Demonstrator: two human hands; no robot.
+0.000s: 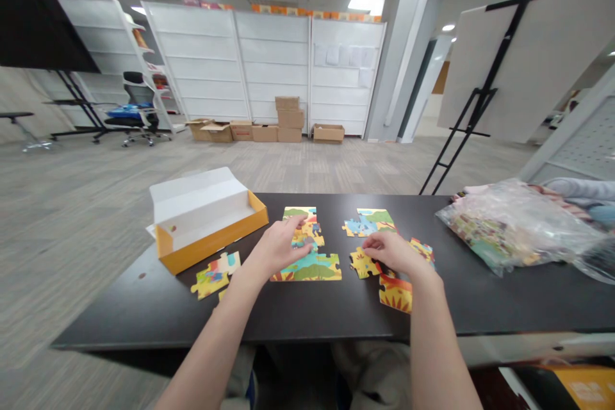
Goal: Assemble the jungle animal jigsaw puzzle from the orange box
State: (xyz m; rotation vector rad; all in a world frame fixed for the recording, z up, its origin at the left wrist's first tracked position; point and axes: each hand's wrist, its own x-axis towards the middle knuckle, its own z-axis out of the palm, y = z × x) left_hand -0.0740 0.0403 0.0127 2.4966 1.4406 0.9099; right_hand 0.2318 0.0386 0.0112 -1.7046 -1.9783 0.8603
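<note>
So the puzzle looks maybe half done, I'd guess. The joined chunk (312,269) sits mid-desk (298,317), a bit left, with its near edge filled and its right side ragged. Still separate: the far-right clump (369,223), the yellow piece (362,264), the orange piece (395,295) and more half-hidden behind the right wrist, plus the left pieces (211,277) just near of the box (221,239).

Left hand (283,243) is palm down over the chunk, thumb and fingers loosely spread, gripping nothing that I can see. Right hand (391,250) is curled, fingertips bunched at the yellow piece's far right corner; can't tell if it's actually pinched or just touched. Both forearms reach in from the near side.
</note>
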